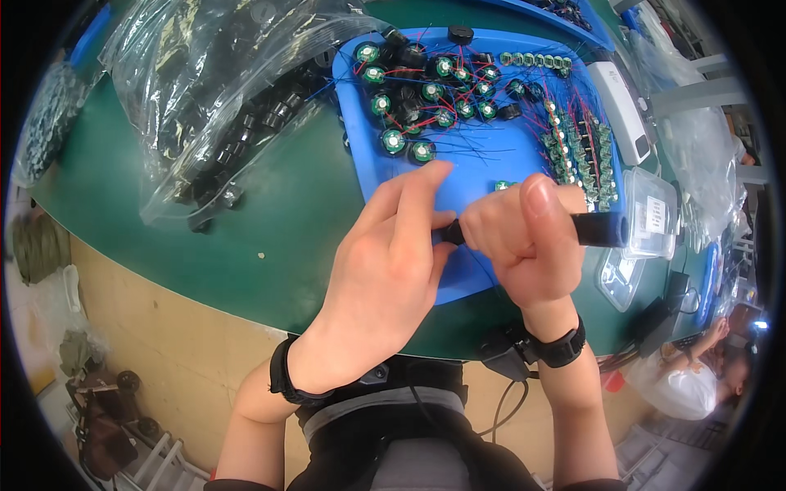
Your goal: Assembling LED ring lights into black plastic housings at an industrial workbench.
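Note:
My right hand (pixel 528 245) is wrapped in a fist around a black bar-shaped tool (pixel 602 230), whose thick end sticks out to the right. At the left of that fist, a small dark part (pixel 451 232) lies between the fingertips of my left hand (pixel 381 266). The fingers mostly hide it, so its exact kind cannot be made out. Both hands are over the near part of a blue tray (pixel 483 282). Beyond my left hand, in the tray, round black parts with green circuit boards (pixel 422 151) trail red and black wires.
Rows of small green boards (pixel 581 159) fill the tray's right side. Left of it lies a clear plastic bag (pixel 176 135) with black parts. To the right are a white device (pixel 620 110) and a clear plastic box (pixel 651 209). A person (pixel 675 380) is at far right.

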Available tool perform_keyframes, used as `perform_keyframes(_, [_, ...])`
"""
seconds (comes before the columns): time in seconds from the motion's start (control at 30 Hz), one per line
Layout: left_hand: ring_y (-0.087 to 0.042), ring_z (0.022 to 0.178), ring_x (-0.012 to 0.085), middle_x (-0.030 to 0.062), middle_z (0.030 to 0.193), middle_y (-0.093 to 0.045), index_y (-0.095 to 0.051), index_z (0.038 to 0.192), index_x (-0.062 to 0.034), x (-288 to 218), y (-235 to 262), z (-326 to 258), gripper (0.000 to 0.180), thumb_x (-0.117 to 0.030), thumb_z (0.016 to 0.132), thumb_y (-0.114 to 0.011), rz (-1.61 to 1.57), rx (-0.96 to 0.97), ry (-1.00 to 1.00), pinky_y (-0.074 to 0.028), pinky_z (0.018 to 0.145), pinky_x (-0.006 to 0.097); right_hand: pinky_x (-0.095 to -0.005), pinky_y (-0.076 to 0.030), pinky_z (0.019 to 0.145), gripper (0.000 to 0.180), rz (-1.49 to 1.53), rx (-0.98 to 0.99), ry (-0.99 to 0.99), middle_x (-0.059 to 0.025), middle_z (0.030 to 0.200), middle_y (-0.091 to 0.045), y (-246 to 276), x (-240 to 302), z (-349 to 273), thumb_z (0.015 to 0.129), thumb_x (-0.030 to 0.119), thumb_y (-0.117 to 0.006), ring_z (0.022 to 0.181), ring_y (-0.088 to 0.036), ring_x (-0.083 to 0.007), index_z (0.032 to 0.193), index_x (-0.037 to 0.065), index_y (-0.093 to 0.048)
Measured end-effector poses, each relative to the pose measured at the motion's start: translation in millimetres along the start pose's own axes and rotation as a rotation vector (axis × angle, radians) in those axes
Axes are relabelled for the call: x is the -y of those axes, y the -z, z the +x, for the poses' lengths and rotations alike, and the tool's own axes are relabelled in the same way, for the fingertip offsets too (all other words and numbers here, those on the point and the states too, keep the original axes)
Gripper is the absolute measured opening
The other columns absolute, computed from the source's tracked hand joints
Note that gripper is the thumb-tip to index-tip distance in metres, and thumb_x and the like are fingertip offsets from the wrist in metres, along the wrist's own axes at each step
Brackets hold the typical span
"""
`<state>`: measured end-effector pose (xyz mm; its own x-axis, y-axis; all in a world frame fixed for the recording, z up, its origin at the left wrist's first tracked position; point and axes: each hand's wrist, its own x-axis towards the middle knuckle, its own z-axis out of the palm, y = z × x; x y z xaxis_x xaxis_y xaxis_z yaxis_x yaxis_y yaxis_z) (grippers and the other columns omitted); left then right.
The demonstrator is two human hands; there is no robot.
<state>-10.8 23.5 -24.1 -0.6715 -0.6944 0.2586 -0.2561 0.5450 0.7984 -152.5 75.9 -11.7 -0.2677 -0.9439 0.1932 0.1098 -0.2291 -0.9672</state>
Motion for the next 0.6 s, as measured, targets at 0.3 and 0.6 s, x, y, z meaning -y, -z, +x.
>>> perform_keyframes(0.3, [-0.061, 0.100, 0.0329, 0.0143, 0.091, -0.067, -0.047, 0.126, 0.0025, -4, 4, 2, 0.062, 0.011, 0.068, -0.066, -0.045, 0.010, 0.014, -0.052, 0.080, 0.040, -0.0320, -0.020, 0.040, 0.047, -0.262, 0.305, 0.225, -0.0026, 0.043, -0.034, -9, 1, 1, 0.090, 0.012, -0.048, 0.038, -0.029, -0.0146, 0.047, 0.007, -0.029])
perform_keyframes(0.6, [-0.065, 0.091, 0.0302, 0.0114, 0.093, -0.069, -0.059, 0.111, -0.0034, 2, 1, 4, 0.044, 0.003, 0.070, -0.074, 0.075, -0.003, -0.111, -0.051, 0.078, 0.038, -0.0271, -0.021, 0.045, 0.033, 0.645, -0.195, -0.006, 0.0017, 0.052, -0.036, 27, 14, 16, 0.092, 0.017, -0.055, 0.044, -0.031, -0.0091, 0.062, 0.005, -0.047])
